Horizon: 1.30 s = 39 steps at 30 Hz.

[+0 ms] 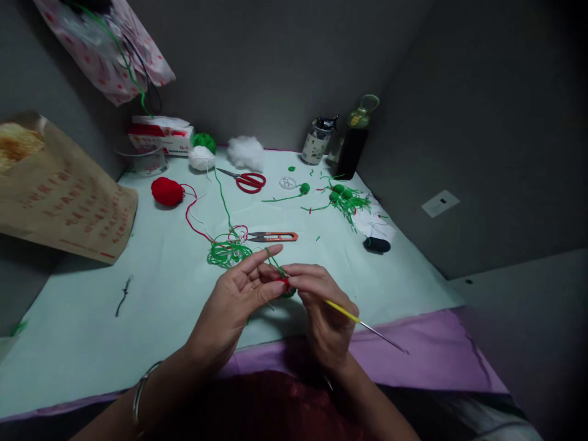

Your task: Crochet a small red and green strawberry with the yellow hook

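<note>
Table cover: a pale green cloth (169, 312) fills most of the frame's lower half, with a purple edge at the lower right.
Paper bag: a brown, printed bag (78, 202) leans at the left margin.
Left hand: the left hand (236, 294), at lower centre, pinches the work between thumb and fingers, its index finger extended toward the upper right.
Right hand: the right hand (326, 309), just right of centre, closes around a slender hook tool, its fingertips meeting the left hand's at the work.
Hook tool: the yellow-handled hook (342, 310) has its long axis slanting from the work down to the lower right; its metal shaft projects beyond the right hand.
Green yarn: a loose tangle (225, 254) lies on the cloth, just above the left hand in the frame.
Red yarn: a ball (167, 192) rests at upper left, trailing a strand toward the tangle.
Snips: orange-handled snips (282, 236) lie level above the fingertips, blades leftward.
Crocheted piece: the small red and green work (285, 284) sits near centre, between both sets of fingertips, off the hook's upper-left end; that end is hidden, so its insertion into the stitches cannot be judged.
Working strand: a green strand (275, 262) descends from the left index finger to the piece.
</note>
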{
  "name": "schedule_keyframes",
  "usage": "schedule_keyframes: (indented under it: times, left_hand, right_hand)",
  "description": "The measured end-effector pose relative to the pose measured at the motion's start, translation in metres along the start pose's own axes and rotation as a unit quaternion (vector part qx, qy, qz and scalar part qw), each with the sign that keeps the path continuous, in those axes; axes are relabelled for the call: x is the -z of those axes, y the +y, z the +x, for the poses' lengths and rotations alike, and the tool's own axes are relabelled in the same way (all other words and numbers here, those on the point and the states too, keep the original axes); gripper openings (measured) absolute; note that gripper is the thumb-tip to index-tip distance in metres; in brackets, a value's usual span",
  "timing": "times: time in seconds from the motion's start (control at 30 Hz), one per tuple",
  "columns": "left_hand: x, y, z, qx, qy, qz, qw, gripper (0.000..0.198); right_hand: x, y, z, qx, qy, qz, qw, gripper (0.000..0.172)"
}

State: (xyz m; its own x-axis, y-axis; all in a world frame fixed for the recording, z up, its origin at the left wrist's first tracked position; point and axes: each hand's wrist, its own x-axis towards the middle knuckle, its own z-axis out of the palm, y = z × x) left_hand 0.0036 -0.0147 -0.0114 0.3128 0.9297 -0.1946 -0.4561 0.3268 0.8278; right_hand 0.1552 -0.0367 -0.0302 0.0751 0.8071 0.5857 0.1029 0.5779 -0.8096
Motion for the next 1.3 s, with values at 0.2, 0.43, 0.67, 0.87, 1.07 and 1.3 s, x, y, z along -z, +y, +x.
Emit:
schedule_keyframes:
  times: [0.2, 0.43, 0.67, 0.87, 1.07, 1.3]
  left_hand:
    - [0.004, -0.001, 0.0, 0.0, 0.004, 0.023, 1.0, 0.055]
    - [-0.004, -0.001, 0.001, -0.054, 0.047, 0.109, 0.991, 0.053]
    - [0.004, 0.005, 0.001, -0.001, 0.008, 0.08, 0.997, 0.052]
    - [0.006, 0.015, 0.006, 0.048, -0.015, -0.124, 0.991, 0.03]
    - [0.007, 0.011, 0.009, 0.019, 0.019, -0.119, 0.993, 0.011]
    - [0.015, 0.024, 0.006, 0.006, 0.017, -0.025, 1.0, 0.013]
  right_hand:
    - [0.004, 0.003, 0.005, -0.039, 0.003, 0.024, 0.999, 0.02]
    - [-0.003, 0.015, 0.005, -0.134, -0.007, 0.13, 0.982, 0.012]
    - [-0.006, 0.017, 0.003, -0.203, 0.047, 0.196, 0.958, 0.005]
    - [-0.004, 0.019, 0.005, -0.315, 0.051, 0.323, 0.891, 0.018]
    - [-0.005, 0.007, 0.007, -0.342, 0.016, 0.416, 0.842, 0.013]
    - [0.001, 0.0, 0.014, -0.376, 0.033, 0.474, 0.795, 0.016]
